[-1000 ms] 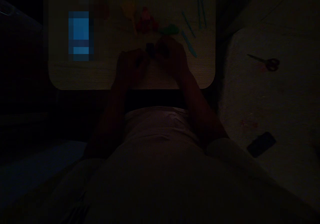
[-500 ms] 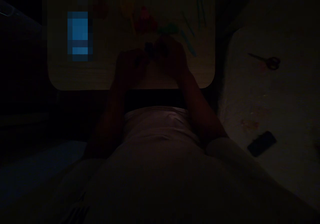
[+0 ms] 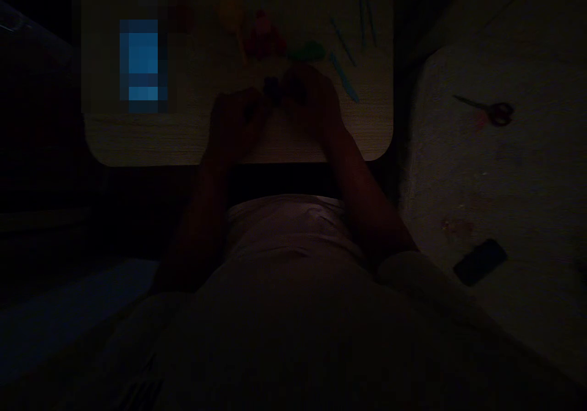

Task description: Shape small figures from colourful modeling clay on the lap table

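The scene is very dark. My left hand (image 3: 237, 120) is curled near the front of the wooden table, its fingertips close to a small dark bluish lump (image 3: 272, 87). My right hand (image 3: 316, 102) is closed at the lump's right side, fingers bent against it. The lump looks knobbly, like modelling clay, but its kind is not clear. Whether my left fingers pinch anything is too dark to tell. Just beyond my hands lie a red and pink piece (image 3: 266, 37), a green piece (image 3: 307, 51) and a yellow-orange piece (image 3: 230, 13) with a stick-like part.
Thin blue-green sticks (image 3: 343, 43) and a blue knife-like tool (image 3: 343, 77) lie at the table's (image 3: 147, 142) right. A pixelated blue patch covers its left. On a pale surface at right are scissors (image 3: 499, 114) and a dark phone-like rectangle (image 3: 480, 262).
The view has shifted slightly, moving the table a little to the left in the picture. Both hands stay together around the dark lump, with barely any visible movement.
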The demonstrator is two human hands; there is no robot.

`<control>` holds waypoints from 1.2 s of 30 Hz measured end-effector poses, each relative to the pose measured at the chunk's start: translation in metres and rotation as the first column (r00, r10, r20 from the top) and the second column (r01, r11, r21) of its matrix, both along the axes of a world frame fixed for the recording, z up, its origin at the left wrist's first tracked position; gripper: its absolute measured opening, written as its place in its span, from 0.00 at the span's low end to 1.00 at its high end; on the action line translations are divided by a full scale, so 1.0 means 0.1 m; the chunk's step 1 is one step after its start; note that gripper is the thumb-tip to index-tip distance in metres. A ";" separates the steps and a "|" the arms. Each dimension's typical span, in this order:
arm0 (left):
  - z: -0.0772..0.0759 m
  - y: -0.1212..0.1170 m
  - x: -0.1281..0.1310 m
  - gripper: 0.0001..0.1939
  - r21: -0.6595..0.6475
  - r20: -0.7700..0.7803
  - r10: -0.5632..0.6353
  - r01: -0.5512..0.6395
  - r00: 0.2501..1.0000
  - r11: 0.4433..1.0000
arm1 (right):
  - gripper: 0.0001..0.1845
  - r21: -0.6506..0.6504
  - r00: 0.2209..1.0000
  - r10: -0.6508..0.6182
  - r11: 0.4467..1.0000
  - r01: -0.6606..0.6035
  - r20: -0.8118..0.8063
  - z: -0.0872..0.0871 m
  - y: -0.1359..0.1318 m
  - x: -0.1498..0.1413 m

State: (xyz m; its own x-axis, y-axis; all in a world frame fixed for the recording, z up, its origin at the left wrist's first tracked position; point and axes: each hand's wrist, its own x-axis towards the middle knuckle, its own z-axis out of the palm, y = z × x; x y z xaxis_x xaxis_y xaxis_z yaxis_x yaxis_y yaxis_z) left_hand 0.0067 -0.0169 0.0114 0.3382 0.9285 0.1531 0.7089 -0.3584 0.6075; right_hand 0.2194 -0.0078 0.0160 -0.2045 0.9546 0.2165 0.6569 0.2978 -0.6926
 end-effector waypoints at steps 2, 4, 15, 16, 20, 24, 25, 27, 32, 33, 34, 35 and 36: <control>0.01 -0.01 0.00 0.15 0.020 -0.007 0.007 -0.006 1.000 1.000 | 0.10 -0.014 1.000 0.000 1.000 0.000 0.010 0.01 -0.01 0.00; 0.02 -0.02 0.01 0.15 0.041 0.000 0.002 -0.002 1.000 0.999 | 0.08 -0.033 1.000 0.005 0.999 -0.005 0.010 0.04 -0.02 0.00; -0.02 0.00 0.00 0.25 -0.034 0.018 0.013 -0.013 1.000 0.999 | 0.07 -0.014 1.000 -0.006 1.000 0.006 0.016 0.03 -0.04 0.00; -0.02 0.00 0.00 0.25 -0.031 0.024 0.007 -0.006 1.000 1.000 | 0.06 -0.013 1.000 -0.004 1.000 0.005 0.024 0.03 -0.05 0.00; -0.01 -0.01 0.00 0.27 -0.050 0.019 -0.004 0.005 1.000 0.999 | 0.10 -0.019 0.999 0.017 1.000 -0.016 0.037 0.05 -0.05 0.01; 0.03 -0.02 0.02 0.30 -0.031 0.021 0.006 -0.005 1.000 1.000 | 0.09 -0.045 1.000 0.007 0.999 -0.007 0.004 0.03 -0.03 0.01; 0.04 -0.02 0.02 0.30 -0.024 0.022 0.007 -0.006 1.000 1.000 | 0.09 -0.036 1.000 0.008 0.999 -0.008 -0.009 0.02 -0.03 0.00; 0.03 -0.02 0.02 0.29 -0.019 0.015 0.005 -0.005 1.000 1.000 | 0.09 -0.017 1.000 0.012 1.000 -0.013 -0.022 0.00 -0.02 0.00; 0.00 0.01 0.01 0.29 -0.004 0.002 0.017 -0.017 1.000 1.000 | 0.13 -0.032 0.999 0.009 0.999 -0.010 -0.031 -0.03 -0.01 0.00; 0.00 0.01 0.01 0.29 -0.011 0.003 0.012 -0.012 1.000 1.000 | 0.13 -0.021 0.999 0.014 1.000 -0.015 -0.034 -0.03 -0.01 0.00; 0.01 0.00 0.01 0.29 -0.018 0.004 0.005 -0.005 1.000 1.000 | 0.13 -0.006 0.999 0.020 1.000 -0.021 -0.035 -0.03 -0.01 0.00; 0.01 0.00 0.01 0.28 -0.016 0.005 0.004 -0.003 1.000 1.000 | 0.12 0.006 0.999 0.021 1.000 -0.021 -0.033 -0.02 -0.01 0.00; 0.02 -0.01 0.01 0.27 -0.010 0.005 0.004 -0.004 1.000 1.000 | 0.11 0.007 0.999 0.016 1.000 -0.016 -0.029 -0.01 -0.01 0.00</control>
